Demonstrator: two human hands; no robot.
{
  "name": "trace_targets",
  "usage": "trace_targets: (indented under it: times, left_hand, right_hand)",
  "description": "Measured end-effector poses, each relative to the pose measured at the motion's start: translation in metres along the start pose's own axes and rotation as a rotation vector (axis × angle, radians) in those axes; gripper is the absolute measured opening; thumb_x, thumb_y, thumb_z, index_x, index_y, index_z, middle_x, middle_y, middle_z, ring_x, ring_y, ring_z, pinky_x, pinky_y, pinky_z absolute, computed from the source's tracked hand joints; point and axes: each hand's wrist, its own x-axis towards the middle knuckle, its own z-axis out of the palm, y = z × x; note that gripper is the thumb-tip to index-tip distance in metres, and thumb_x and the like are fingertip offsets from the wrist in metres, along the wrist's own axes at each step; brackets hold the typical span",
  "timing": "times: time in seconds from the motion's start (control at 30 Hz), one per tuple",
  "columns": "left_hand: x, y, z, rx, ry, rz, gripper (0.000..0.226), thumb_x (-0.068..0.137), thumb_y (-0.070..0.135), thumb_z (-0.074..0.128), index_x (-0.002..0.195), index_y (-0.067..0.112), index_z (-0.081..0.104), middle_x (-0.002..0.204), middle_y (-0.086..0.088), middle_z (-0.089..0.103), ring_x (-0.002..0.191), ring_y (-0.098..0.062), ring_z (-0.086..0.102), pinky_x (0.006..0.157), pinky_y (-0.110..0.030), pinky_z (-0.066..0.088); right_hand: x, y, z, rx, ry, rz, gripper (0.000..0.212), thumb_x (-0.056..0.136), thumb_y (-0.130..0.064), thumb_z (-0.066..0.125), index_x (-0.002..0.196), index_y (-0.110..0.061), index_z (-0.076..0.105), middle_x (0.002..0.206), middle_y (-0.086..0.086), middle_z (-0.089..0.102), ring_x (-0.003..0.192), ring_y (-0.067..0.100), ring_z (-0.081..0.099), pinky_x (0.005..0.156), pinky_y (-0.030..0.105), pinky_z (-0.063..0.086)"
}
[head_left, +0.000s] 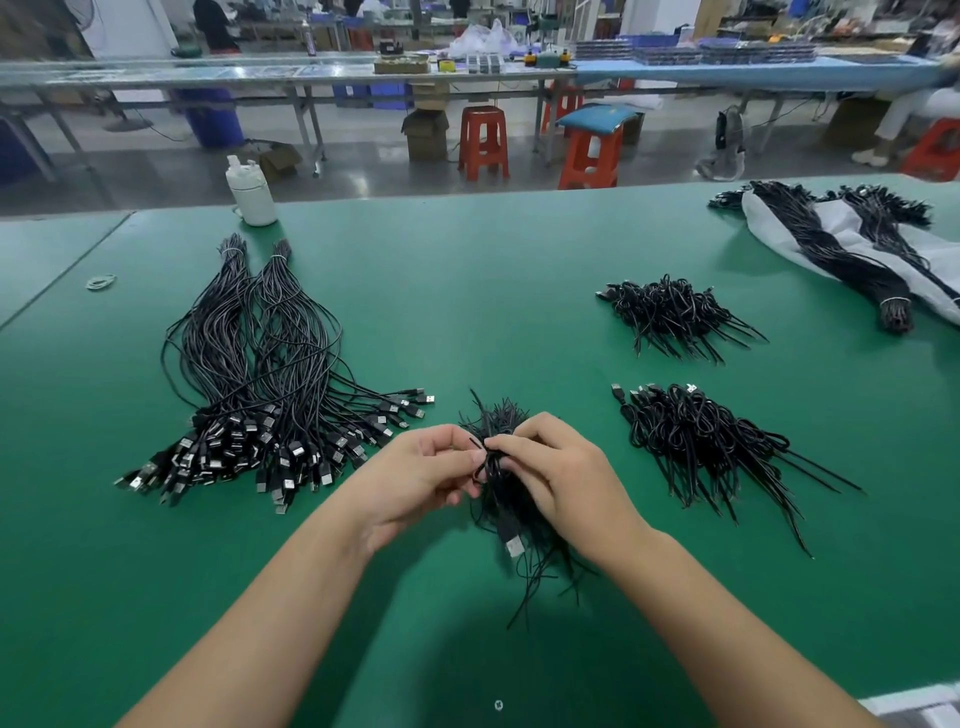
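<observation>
A folded black USB cable (511, 525) hangs between both hands over the green table (467, 291), its silver plug pointing down and loose strands trailing toward me. My left hand (415, 478) pinches the cable's upper part with thumb and fingers. My right hand (561, 473) grips the same bunch from the right, fingers curled round it. Just behind the hands lies a small heap of thin black ties (493, 415).
A big fan of straight black USB cables (260, 395) lies at the left. Two piles of coiled cables (675, 312) (701, 436) lie at the right. More cable bundles on a white bag (852, 234) lie far right. A white bottle (252, 189) stands at the back.
</observation>
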Motion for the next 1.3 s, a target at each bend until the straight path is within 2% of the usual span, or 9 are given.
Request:
trace_targets:
  times: [0.17, 0.33, 0.4, 0.5, 0.6, 0.77, 0.9, 1.17, 1.3]
  left_hand:
    - [-0.001, -0.004, 0.003, 0.083, 0.057, 0.155, 0.010, 0.093, 0.002, 0.062, 0.087, 0.010, 0.064, 0.071, -0.003, 0.066, 0.062, -0.012, 0.058, 0.059, -0.022, 0.044]
    - [0.000, -0.005, 0.010, 0.527, 0.253, 0.431, 0.013, 0.095, 0.012, 0.062, 0.085, 0.020, 0.059, 0.070, 0.011, 0.056, 0.067, -0.011, 0.050, 0.066, -0.025, 0.042]
    - [-0.002, -0.004, 0.012, 0.741, 0.309, 0.536, 0.017, 0.095, 0.015, 0.061, 0.084, 0.026, 0.055, 0.069, 0.015, 0.053, 0.065, -0.006, 0.047, 0.064, -0.018, 0.039]
    - [-0.004, -0.003, 0.015, 0.972, 0.321, 0.685, 0.010, 0.095, 0.010, 0.059, 0.089, 0.018, 0.056, 0.078, 0.011, 0.055, 0.073, -0.009, 0.049, 0.068, -0.022, 0.040]
    - [-0.004, -0.004, 0.014, 1.098, 0.291, 0.760, 0.003, 0.094, 0.005, 0.058, 0.093, 0.007, 0.058, 0.085, -0.001, 0.057, 0.078, -0.018, 0.051, 0.072, -0.027, 0.041]
    - [-0.003, -0.009, 0.016, 0.960, 0.382, 0.661, 0.008, 0.094, 0.011, 0.060, 0.090, 0.018, 0.057, 0.077, 0.009, 0.056, 0.071, -0.006, 0.049, 0.066, -0.017, 0.037]
    - [0.002, -0.008, 0.014, 0.785, 0.444, 0.455, 0.015, 0.095, 0.020, 0.062, 0.083, 0.028, 0.058, 0.071, 0.010, 0.062, 0.064, -0.001, 0.053, 0.060, -0.011, 0.038]
    - [0.003, -0.003, 0.011, 0.598, 0.303, 0.340, 0.011, 0.094, 0.012, 0.063, 0.087, 0.020, 0.063, 0.072, 0.009, 0.062, 0.056, -0.001, 0.050, 0.055, -0.012, 0.040]
    - [0.002, -0.002, 0.009, 0.583, 0.249, 0.343, 0.012, 0.093, 0.010, 0.065, 0.085, 0.018, 0.062, 0.071, 0.005, 0.057, 0.058, -0.007, 0.047, 0.057, -0.015, 0.038]
  right_hand:
    - [0.001, -0.006, 0.006, 0.152, 0.018, 0.165, 0.018, 0.096, -0.014, 0.062, 0.108, -0.011, 0.075, 0.102, -0.004, 0.061, 0.083, -0.001, 0.057, 0.082, 0.019, 0.048]
    - [0.008, -0.015, 0.009, 0.493, -0.054, 0.524, 0.028, 0.099, -0.017, 0.058, 0.076, -0.030, 0.065, 0.058, -0.014, 0.059, 0.049, 0.003, 0.051, 0.056, 0.018, 0.046]
    - [0.011, -0.016, 0.009, 0.571, -0.063, 0.593, 0.024, 0.100, -0.018, 0.057, 0.080, -0.024, 0.067, 0.054, -0.015, 0.057, 0.048, 0.008, 0.050, 0.055, 0.021, 0.047]
    - [0.012, -0.014, 0.013, 0.775, -0.050, 0.721, 0.014, 0.101, -0.015, 0.056, 0.113, -0.012, 0.061, 0.051, -0.011, 0.052, 0.045, 0.011, 0.044, 0.053, 0.026, 0.046]
    - [0.011, -0.013, 0.013, 0.881, -0.060, 0.744, 0.014, 0.101, -0.013, 0.055, 0.114, -0.016, 0.052, 0.049, -0.012, 0.049, 0.041, 0.010, 0.043, 0.056, 0.033, 0.044]
    - [0.011, -0.009, 0.010, 0.974, -0.042, 0.706, 0.019, 0.102, -0.003, 0.050, 0.108, -0.014, 0.063, 0.073, 0.004, 0.059, 0.057, 0.017, 0.060, 0.065, 0.029, 0.055]
    - [0.009, -0.011, 0.010, 1.005, -0.082, 0.611, 0.033, 0.097, 0.011, 0.050, 0.113, -0.013, 0.067, 0.085, 0.002, 0.071, 0.080, 0.014, 0.070, 0.079, 0.024, 0.056]
    - [0.009, -0.013, 0.008, 0.967, -0.026, 0.607, 0.027, 0.092, 0.005, 0.063, 0.107, -0.017, 0.069, 0.078, 0.000, 0.075, 0.074, 0.011, 0.072, 0.073, 0.016, 0.053]
    - [0.010, -0.014, 0.006, 0.790, 0.006, 0.570, 0.026, 0.088, 0.003, 0.069, 0.097, -0.021, 0.074, 0.085, 0.002, 0.068, 0.057, 0.008, 0.064, 0.063, 0.017, 0.050]
